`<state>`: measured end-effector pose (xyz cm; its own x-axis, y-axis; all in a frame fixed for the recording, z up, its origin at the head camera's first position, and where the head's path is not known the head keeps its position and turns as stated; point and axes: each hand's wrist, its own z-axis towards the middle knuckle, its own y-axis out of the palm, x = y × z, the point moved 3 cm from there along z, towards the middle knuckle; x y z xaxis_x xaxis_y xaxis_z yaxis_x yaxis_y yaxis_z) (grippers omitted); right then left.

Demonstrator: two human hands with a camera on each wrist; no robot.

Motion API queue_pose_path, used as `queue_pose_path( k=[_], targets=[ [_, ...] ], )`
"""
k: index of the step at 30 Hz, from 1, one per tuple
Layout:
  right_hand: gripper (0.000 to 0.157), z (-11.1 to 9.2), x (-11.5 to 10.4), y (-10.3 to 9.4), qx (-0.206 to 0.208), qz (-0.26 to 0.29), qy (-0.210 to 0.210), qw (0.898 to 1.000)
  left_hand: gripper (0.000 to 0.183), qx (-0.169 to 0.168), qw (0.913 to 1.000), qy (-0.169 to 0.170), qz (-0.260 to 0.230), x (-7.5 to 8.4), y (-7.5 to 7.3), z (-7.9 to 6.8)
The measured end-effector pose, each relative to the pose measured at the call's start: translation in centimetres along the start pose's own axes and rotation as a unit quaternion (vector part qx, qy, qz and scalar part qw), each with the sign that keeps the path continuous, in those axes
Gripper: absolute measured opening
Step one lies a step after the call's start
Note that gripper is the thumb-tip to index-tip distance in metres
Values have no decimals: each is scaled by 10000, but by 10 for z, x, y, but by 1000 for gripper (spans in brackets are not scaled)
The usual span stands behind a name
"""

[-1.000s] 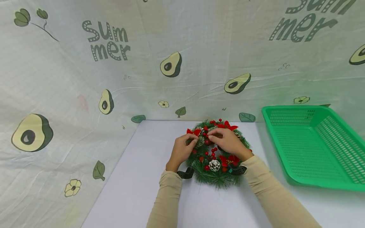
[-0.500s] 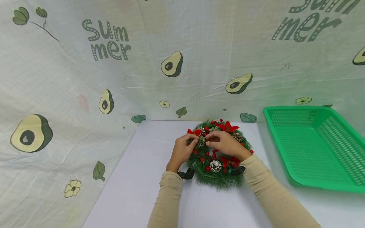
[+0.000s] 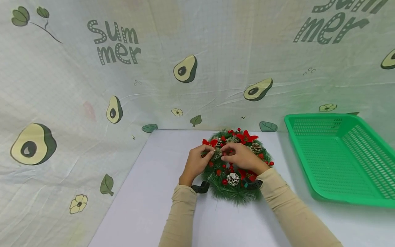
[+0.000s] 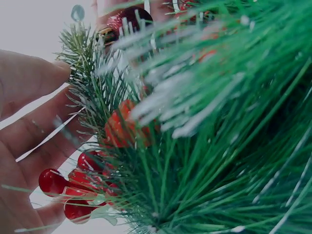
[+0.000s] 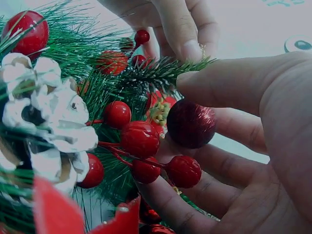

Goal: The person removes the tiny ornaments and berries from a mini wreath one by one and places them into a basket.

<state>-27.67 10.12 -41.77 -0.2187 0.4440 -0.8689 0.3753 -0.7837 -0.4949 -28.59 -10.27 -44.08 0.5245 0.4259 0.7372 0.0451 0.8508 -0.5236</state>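
A Christmas wreath (image 3: 237,196) of green pine, red berries and poinsettias lies on the white table. My left hand (image 3: 196,161) is at its left side, thumb and forefinger pinching a frosted pine sprig (image 5: 163,69). From the right, my right hand (image 3: 243,157) reaches over the wreath's middle. Its thumb and curled fingers hold a dark red ball (image 5: 192,124) close under that sprig. Shiny red berries (image 5: 140,138) on stems hang just beside the right fingers. A white-tipped pine cone (image 3: 232,179) shows at the wreath's near side.
A green plastic basket (image 3: 342,164) stands on the table to the right of the wreath. Behind the table hangs a pale cloth (image 3: 216,103) printed with avocados and leaves. Long pine needles (image 4: 243,161) cover much of the left wrist view.
My right hand has moved a little left and down, closer to the left hand, uncovering a pine cone at the wreath's upper right. The left hand stays about where it was.
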Motion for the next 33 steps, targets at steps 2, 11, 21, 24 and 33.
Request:
queue_pose_path(
  k=[2, 11, 21, 24, 33],
  targets=[
    [30, 0, -1, -1, 43, 15, -32, 10000, 10, -23, 10000, -5, 20, 0, 1, 0],
    [34, -1, 0, -2, 53, -272, -196, 9994, 9, -4, 10000, -11, 51, 1, 1, -1],
    [33, -1, 0, 0, 45, -265, -65, 9996, 8, -24, 9999, 131, -10, 0, 1, -3],
    [25, -1, 0, 1, 126, -204, -108, 9997, 9, -103, 9999, 135, 33, 1, 2, -2],
    [12, -1, -2, 1, 337, -75, -268, 9990, 36, -796, 9955, 253, 451, 6, 6, -1]
  ],
)
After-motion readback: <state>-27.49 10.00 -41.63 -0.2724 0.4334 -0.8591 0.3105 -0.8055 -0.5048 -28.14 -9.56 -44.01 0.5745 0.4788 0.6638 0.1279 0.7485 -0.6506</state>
